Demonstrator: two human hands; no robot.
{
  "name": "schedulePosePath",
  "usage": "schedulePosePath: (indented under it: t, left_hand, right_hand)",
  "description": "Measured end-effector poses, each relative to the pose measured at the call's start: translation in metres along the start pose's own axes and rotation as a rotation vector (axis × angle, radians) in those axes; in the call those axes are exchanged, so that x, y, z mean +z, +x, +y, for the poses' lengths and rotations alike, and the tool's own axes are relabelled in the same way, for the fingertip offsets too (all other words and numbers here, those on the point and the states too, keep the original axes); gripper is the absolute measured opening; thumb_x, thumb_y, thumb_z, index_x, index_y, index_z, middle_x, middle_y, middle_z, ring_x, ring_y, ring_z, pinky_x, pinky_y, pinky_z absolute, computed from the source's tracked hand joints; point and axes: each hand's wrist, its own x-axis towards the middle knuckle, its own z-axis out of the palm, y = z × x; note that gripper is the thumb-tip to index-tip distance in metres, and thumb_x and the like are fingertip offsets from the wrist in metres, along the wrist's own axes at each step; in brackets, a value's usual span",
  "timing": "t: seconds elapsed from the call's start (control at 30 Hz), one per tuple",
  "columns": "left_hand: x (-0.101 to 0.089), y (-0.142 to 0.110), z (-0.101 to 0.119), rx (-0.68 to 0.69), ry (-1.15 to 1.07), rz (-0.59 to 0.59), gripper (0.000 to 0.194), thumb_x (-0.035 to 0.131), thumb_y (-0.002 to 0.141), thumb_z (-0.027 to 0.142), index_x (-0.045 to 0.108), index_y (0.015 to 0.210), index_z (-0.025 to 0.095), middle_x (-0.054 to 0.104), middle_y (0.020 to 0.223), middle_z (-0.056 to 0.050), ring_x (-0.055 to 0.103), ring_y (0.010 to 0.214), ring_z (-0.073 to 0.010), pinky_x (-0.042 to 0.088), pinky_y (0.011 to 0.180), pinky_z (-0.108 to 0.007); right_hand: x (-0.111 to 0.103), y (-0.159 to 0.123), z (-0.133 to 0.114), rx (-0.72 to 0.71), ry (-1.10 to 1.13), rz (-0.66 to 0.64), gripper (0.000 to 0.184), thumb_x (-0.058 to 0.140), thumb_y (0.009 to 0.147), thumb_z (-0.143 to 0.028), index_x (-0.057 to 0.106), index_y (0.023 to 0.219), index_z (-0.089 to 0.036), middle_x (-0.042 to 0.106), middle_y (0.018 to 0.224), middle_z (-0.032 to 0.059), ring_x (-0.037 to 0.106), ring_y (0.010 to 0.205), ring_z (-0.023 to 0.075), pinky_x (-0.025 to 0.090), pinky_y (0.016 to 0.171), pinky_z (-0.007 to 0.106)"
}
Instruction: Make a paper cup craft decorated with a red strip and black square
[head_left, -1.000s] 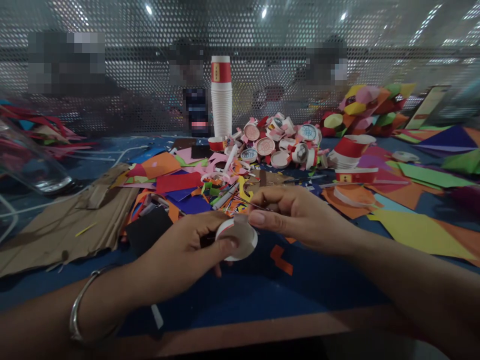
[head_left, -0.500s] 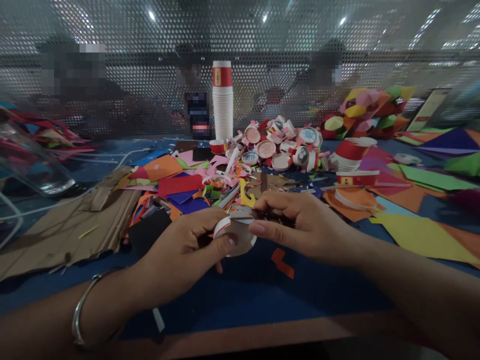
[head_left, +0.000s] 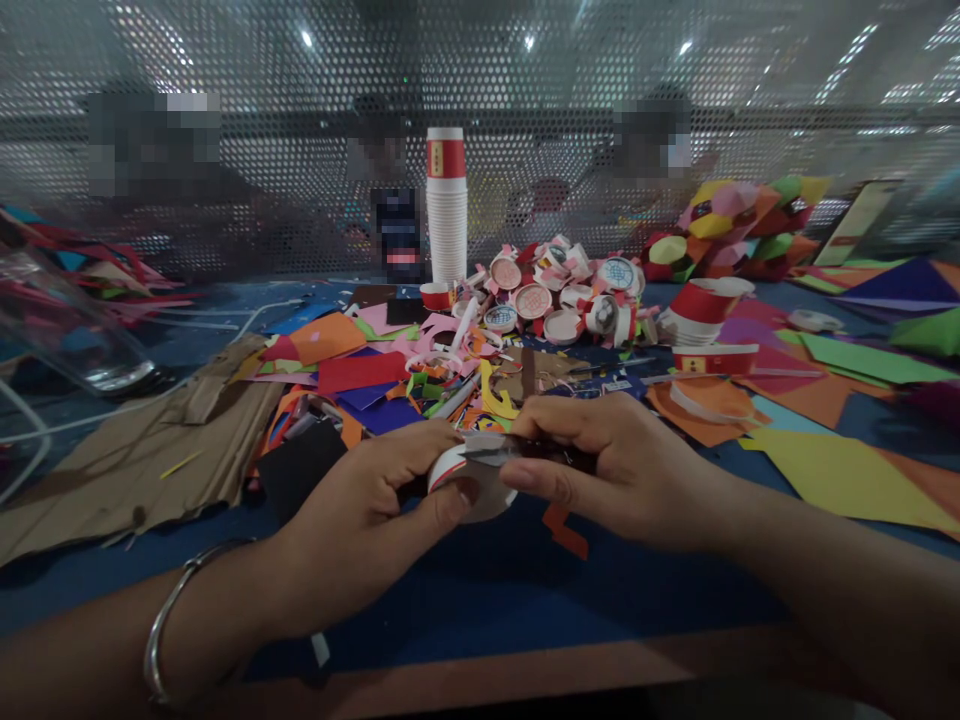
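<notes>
My left hand (head_left: 375,520) is closed on a cut-down paper cup (head_left: 487,500), white with a thin red edge, thumb pressing its near side. Facing it, my right hand (head_left: 607,465) grips scissors (head_left: 491,450); their grey blades lie across the cup's upper rim and their dark handles are mostly hidden by my fingers. An orange paper scrap (head_left: 566,535) lies on the blue table (head_left: 510,600) just below my right hand. Ahead of both hands spreads a heap of colourful paper scraps (head_left: 442,385).
A tall stack of paper cups (head_left: 448,220) stands behind a pile of cut cup bottoms (head_left: 536,300). Flattened cardboard (head_left: 135,470) and a clear glass (head_left: 82,320) are at left. Coloured sheets (head_left: 847,470) and a red cup (head_left: 705,305) are at right. People sit beyond the perforated screen (head_left: 300,190).
The scissor blades have turned and show more plainly at the cup's rim, with more of the dark handle visible. Both hands stay nearly in place, a little lower in view.
</notes>
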Motion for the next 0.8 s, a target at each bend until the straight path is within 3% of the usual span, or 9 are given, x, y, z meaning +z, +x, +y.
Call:
schedulePosePath:
  t: [0.5,0.8]
  left_hand:
    - [-0.0034,0.0027,0.0052,-0.007,0.150,0.042,0.018,0.058,0.094,0.026,0.062,0.077,0.020,0.059,0.072,0.004,0.048,0.063,-0.0109,0.039,0.059,-0.022]
    - [-0.0058,0.0048,-0.0017,-0.052,0.050,-0.012,0.017,0.059,0.093,0.027,0.066,0.080,0.019,0.060,0.073,0.004,0.050,0.065,-0.0100,0.039,0.060,-0.020]
  right_hand:
    - [0.0021,0.0003,-0.0015,0.035,0.021,-0.007,0.037,0.062,0.102,-0.045,0.053,0.075,-0.021,0.048,0.062,-0.0060,0.040,0.055,0.0083,0.030,0.052,0.024]
    - [0.0039,0.0037,0.0046,0.090,0.096,-0.043,0.045,0.058,0.103,-0.055,0.054,0.074,-0.020,0.045,0.067,-0.0051,0.042,0.062,0.0099,0.033,0.057,0.025]
